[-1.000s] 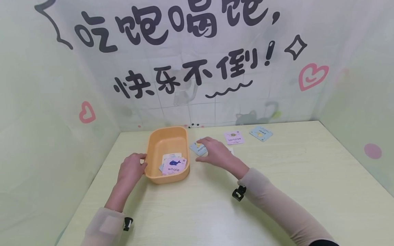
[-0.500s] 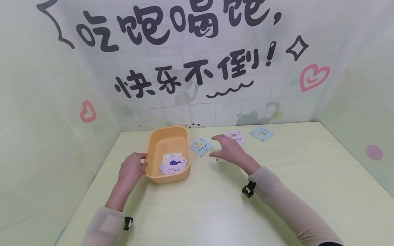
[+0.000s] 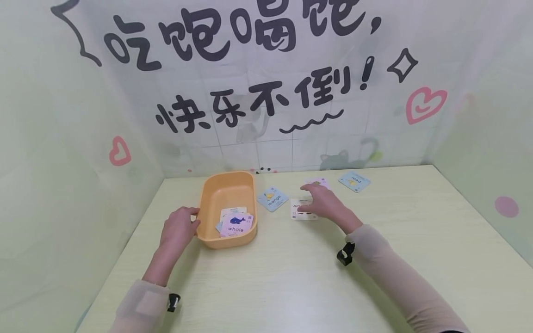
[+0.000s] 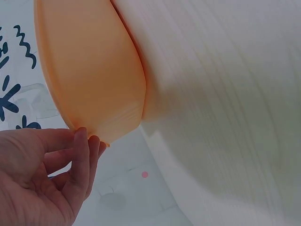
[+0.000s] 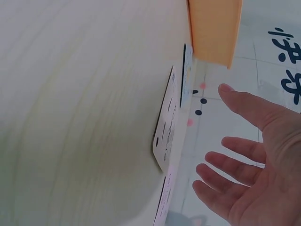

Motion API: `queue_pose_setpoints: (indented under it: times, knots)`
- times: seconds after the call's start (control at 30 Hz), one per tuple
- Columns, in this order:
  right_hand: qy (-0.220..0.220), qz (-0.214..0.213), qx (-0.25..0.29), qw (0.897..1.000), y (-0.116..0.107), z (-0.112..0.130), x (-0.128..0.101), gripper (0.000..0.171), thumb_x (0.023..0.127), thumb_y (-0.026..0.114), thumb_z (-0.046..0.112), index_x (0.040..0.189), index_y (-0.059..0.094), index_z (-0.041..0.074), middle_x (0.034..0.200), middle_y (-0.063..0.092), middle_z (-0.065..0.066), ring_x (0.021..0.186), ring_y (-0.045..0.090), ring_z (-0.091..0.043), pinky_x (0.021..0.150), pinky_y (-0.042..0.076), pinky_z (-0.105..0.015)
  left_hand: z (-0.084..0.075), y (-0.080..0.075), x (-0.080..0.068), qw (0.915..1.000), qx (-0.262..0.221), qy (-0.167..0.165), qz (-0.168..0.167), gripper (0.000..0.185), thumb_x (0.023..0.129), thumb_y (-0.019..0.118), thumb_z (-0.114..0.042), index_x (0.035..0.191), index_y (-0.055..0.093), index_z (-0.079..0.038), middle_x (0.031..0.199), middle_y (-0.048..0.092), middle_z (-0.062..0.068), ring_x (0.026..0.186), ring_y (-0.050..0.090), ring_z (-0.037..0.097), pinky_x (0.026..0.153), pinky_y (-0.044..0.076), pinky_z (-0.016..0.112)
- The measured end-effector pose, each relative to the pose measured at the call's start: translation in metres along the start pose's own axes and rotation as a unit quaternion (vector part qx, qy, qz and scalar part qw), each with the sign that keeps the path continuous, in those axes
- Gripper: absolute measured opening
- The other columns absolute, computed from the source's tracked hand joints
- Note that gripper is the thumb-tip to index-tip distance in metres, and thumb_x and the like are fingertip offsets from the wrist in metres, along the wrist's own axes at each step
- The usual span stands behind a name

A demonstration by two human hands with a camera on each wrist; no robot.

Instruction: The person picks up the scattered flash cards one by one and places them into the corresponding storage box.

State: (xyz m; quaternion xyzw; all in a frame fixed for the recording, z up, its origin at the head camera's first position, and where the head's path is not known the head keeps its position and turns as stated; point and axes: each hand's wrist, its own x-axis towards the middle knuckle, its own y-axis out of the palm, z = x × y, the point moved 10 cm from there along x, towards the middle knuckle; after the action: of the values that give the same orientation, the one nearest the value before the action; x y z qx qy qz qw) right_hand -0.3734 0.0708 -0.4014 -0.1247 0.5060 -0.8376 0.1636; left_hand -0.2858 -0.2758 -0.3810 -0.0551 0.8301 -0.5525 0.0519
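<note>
Right hand (image 3: 331, 206): thumb and fingers well parted, nothing in the grip; in its wrist view, no fingertip touches a card. Left hand (image 3: 178, 229): fingers bent at the near side of the orange tray (image 3: 222, 192), pinching its rim.

White card (image 3: 296, 214) lies flat just below the right thumb, partly hidden by it. Likely trouble: the card is thin and flush with the table (image 3: 283, 277), so fingertips could skid on its face or push it along instead of getting under an edge. The pink card (image 3: 321, 181), beneath the right fingers and half covered, sits close beyond; a wide pinch might drag it along or take both. The mango card (image 3: 272, 199), left of the right hand, could get knocked by a low sweep toward the tray. If the left hand pulled on the rim, the tray might slide or tip and shift the loose whale card (image 3: 236, 225) inside.

Look of the white card: square-cornered at a glance, rounded on closer view; dark lettering upside down to the wearer, word not safely readable; a small dark code mark near one corner; picture mostly hidden by the thumb.
</note>
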Motion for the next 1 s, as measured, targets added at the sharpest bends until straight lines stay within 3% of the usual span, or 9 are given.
queue_pose_setpoints:
  times: [0.67,1.0]
  knots:
    - [0.033,0.034,-0.002,0.999,0.010,-0.026,-0.003,0.074,0.080,0.082,0.029,0.141,0.051,0.001,0.147,0.052,-0.022,0.138,0.045,-0.041,0.115,0.036,-0.055,0.000,0.000,-0.001,1.0000,-0.006,0.001,-0.001,0.042,0.096,0.061,-0.007,0.136,0.056,0.005,0.133,0.059,0.027,0.065,0.060,0.016,0.053,0.046,0.026]
    - [0.019,0.055,-0.018,0.998,0.015,-0.028,-0.004,0.078,0.077,0.085,0.026,0.140,0.051,-0.006,0.143,0.054,-0.023,0.135,0.048,-0.041,0.114,0.037,-0.052,0.000,-0.001,0.000,1.0000,-0.007,0.005,-0.004,0.042,0.096,0.061,-0.007,0.135,0.056,0.005,0.132,0.060,0.027,0.065,0.061,0.015,0.053,0.047,0.026]
